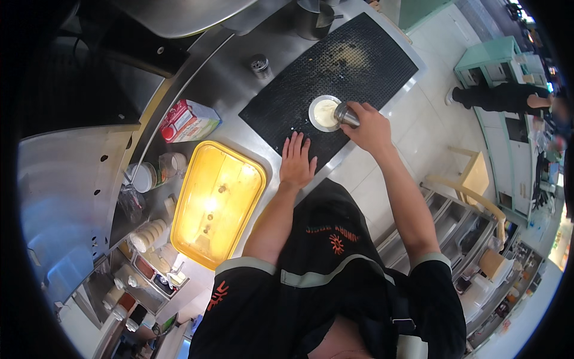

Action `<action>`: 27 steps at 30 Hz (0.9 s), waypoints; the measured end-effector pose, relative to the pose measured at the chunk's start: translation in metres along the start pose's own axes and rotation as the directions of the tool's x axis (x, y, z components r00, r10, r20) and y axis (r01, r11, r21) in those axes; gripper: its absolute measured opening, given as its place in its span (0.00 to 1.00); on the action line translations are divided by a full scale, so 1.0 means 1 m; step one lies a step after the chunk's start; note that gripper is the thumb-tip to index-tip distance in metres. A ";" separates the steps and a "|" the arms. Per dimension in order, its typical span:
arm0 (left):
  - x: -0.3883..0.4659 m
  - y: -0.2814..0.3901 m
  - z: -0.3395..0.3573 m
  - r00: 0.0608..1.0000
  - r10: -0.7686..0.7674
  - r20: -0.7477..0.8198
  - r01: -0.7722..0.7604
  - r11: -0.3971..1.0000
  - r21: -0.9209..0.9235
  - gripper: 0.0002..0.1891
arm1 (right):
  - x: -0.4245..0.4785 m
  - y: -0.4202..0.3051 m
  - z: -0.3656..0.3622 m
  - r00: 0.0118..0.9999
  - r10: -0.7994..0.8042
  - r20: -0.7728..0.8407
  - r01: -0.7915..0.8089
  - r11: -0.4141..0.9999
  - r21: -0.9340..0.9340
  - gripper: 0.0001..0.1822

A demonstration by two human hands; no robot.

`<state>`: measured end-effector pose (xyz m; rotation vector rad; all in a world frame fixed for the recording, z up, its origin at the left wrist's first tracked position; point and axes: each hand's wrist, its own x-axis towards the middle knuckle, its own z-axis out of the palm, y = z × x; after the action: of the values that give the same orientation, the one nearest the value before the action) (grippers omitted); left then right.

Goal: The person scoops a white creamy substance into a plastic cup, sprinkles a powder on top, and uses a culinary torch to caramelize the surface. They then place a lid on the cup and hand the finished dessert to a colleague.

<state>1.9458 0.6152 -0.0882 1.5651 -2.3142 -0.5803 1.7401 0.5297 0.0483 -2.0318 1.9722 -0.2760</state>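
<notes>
My right hand (370,128) grips a metal shaker (347,115), tipped on its side at the right rim of a white round cup (314,109). Inside the cup is a pale cream-coloured filling (325,113). The cup stands on a black textured rubber mat (287,96) on the steel counter. My left hand (296,161) rests palm down on the mat's near edge, fingers a little apart, holding nothing. White specks lie on the mat near its fingertips. A second metal shaker (260,66) stands beyond the mat.
Left of the mat are a yellow tray (262,179) and a red and white carton (190,122). Tan powder (347,56) is scattered on the mat's far part. A steel jug (312,22) stands behind. A person (497,98) in dark clothes is off to the right, beyond a wooden chair (476,172).
</notes>
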 end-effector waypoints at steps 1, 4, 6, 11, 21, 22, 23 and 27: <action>0.000 0.000 -0.001 1.000 -0.011 0.018 0.011 1.000 0.003 0.31 | 0.001 -0.002 -0.002 1.000 0.006 -0.019 -0.006 1.000 0.007 0.28; 0.000 -0.003 -0.001 1.000 -0.006 0.011 0.006 1.000 -0.003 0.30 | 0.003 0.001 -0.001 1.000 -0.026 -0.017 0.026 1.000 -0.006 0.28; 0.000 -0.004 -0.001 1.000 0.004 -0.004 -0.004 1.000 -0.006 0.30 | 0.005 0.001 -0.003 1.000 -0.031 -0.003 0.031 0.999 -0.011 0.28; -0.001 -0.003 0.001 1.000 -0.001 -0.015 0.001 1.000 -0.018 0.29 | 0.006 -0.006 -0.005 0.996 -0.063 -0.059 0.067 0.996 0.056 0.27; -0.001 -0.003 -0.002 1.000 0.009 -0.029 -0.010 1.000 -0.025 0.30 | 0.001 -0.011 0.003 0.990 -0.126 -0.058 0.128 0.991 0.043 0.27; -0.001 -0.002 -0.003 1.000 0.010 -0.029 -0.010 1.000 -0.023 0.30 | 0.000 -0.011 0.004 0.992 -0.123 -0.042 0.124 0.991 0.047 0.27; -0.001 -0.002 -0.003 0.999 0.011 -0.030 -0.011 1.000 -0.022 0.30 | -0.001 -0.012 0.005 0.993 -0.119 -0.026 0.120 0.991 0.050 0.27; -0.002 -0.004 -0.001 1.000 0.005 -0.031 -0.006 0.999 -0.042 0.30 | -0.006 -0.018 0.008 0.982 -0.151 -0.110 0.161 0.983 0.091 0.27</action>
<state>1.9496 0.6157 -0.0895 1.5375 -2.2688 -0.5955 1.7594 0.5368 0.0471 -2.1495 1.8184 -0.5132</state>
